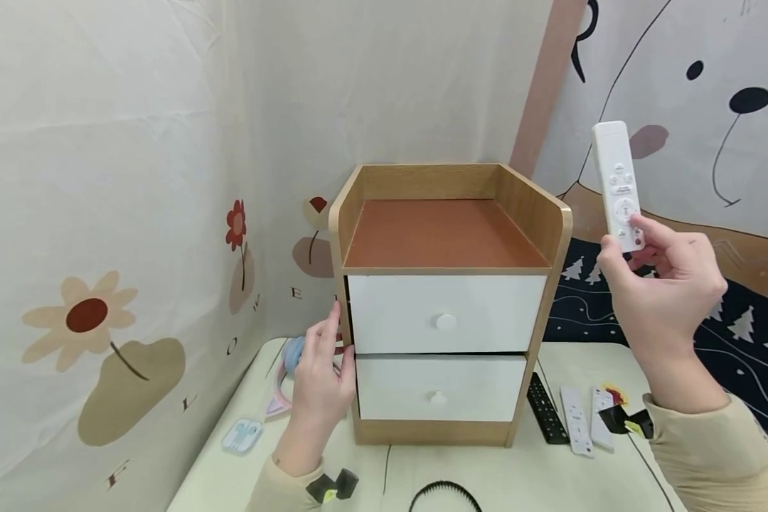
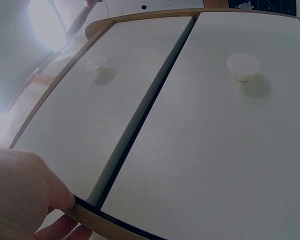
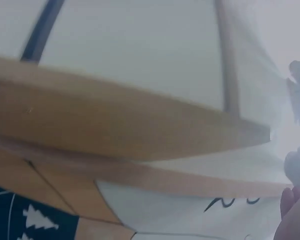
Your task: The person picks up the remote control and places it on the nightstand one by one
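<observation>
My right hand (image 1: pixel 668 284) holds a white game remote (image 1: pixel 617 185) upright in the air, pinched near its lower end, right of a small wooden drawer cabinet (image 1: pixel 438 432). Its button side faces the head camera. My left hand (image 1: pixel 323 387) grips the cabinet's left side edge. In the left wrist view the thumb lies on the front of that edge and the fingers reach behind it. Two white drawers, an upper drawer (image 1: pixel 390 313) and a lower drawer (image 1: pixel 397 391), have round white knobs. The right wrist view is blurred and shows little of the right hand (image 3: pixel 296 215).
A black remote (image 1: pixel 547 411) and two white remotes (image 1: pixel 577 423) lie right of the cabinet. To the left are blue and pink headphones (image 1: pixel 281 387) and a small clear case (image 1: pixel 242 435). A black coiled band (image 1: pixel 444 486) lies at the front. Printed curtains (image 1: pixel 134 213) hang behind.
</observation>
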Tool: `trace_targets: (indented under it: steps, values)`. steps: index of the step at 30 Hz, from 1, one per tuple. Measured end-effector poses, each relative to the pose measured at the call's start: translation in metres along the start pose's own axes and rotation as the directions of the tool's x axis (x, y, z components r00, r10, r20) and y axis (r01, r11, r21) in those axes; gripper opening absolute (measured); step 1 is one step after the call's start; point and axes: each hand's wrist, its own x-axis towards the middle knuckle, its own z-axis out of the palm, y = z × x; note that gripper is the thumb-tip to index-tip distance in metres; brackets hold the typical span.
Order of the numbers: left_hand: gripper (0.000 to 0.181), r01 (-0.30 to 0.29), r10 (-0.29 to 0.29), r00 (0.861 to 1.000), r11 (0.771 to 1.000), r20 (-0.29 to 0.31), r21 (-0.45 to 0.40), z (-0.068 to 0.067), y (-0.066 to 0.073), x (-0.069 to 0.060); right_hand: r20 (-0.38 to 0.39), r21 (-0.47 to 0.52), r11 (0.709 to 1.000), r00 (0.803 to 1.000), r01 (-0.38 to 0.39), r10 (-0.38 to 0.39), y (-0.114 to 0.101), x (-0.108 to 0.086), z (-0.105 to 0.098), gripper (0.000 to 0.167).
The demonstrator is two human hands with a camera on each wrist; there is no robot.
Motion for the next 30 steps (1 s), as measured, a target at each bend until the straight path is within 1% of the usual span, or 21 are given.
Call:
trace_targets:
  steps: [4,8,10,12,13,15,17,19,21,26,28,30]
  values:
    - [0.086,-0.012,0.012,1.000,1.000,-0.014,0.002,-0.002,-0.002,0.002,-0.007,0.113,0.992,0.998,0.064,-0.063,-0.016,-0.006,0.009,0.036]
    - [0.087,-0.022,0.022,0.999,1.000,-0.024,-0.002,-0.005,-0.003,0.003,-0.025,0.167,0.975,0.989,0.149,-0.147,-0.027,-0.017,0.025,0.034]
    - [0.087,-0.023,0.023,1.000,1.000,-0.021,-0.001,-0.006,-0.003,0.002,-0.015,0.176,0.965,0.980,0.196,-0.196,-0.031,-0.023,0.033,0.034]
    - [0.086,-0.020,0.020,1.000,1.000,-0.018,0.001,-0.007,-0.003,0.002,0.027,0.174,0.955,0.968,0.240,-0.248,-0.035,-0.028,0.040,0.034]
    - [0.086,-0.019,0.018,1.000,1.000,-0.019,-0.001,-0.007,-0.004,0.002,0.061,0.162,0.951,0.959,0.262,-0.275,-0.037,-0.031,0.043,0.034]
    - [0.086,-0.011,0.011,1.000,1.000,-0.017,-0.002,-0.007,-0.003,0.001,0.154,0.136,0.945,0.936,0.298,-0.317,-0.040,-0.035,0.048,0.033]
    - [0.085,-0.007,0.007,1.000,1.000,-0.014,-0.007,-0.007,-0.003,0.000,0.250,0.108,0.941,0.908,0.319,-0.337,-0.044,-0.039,0.051,0.033]
    - [0.085,-0.007,0.006,1.000,1.000,-0.012,-0.010,-0.006,-0.003,0.000,0.322,0.089,0.942,0.885,0.324,-0.335,-0.047,-0.042,0.054,0.033]
    - [0.085,-0.004,0.003,1.000,1.000,-0.007,-0.010,-0.005,-0.002,-0.001,0.378,0.073,0.949,0.872,0.306,-0.311,-0.050,-0.043,0.057,0.033]
    - [0.086,0.004,-0.004,1.000,1.000,-0.001,-0.007,-0.005,-0.002,-0.002,0.466,0.040,0.965,0.849,0.260,-0.248,-0.057,-0.042,0.068,0.030]
    - [0.086,0.004,-0.004,1.000,1.000,-0.002,-0.009,-0.005,-0.003,-0.002,0.505,0.028,0.972,0.836,0.233,-0.215,-0.061,-0.040,0.073,0.028]
    - [0.086,0.005,-0.005,1.000,1.000,-0.003,-0.011,-0.005,-0.003,-0.002,0.554,0.009,0.980,0.815,0.200,-0.171,-0.067,-0.037,0.076,0.027]
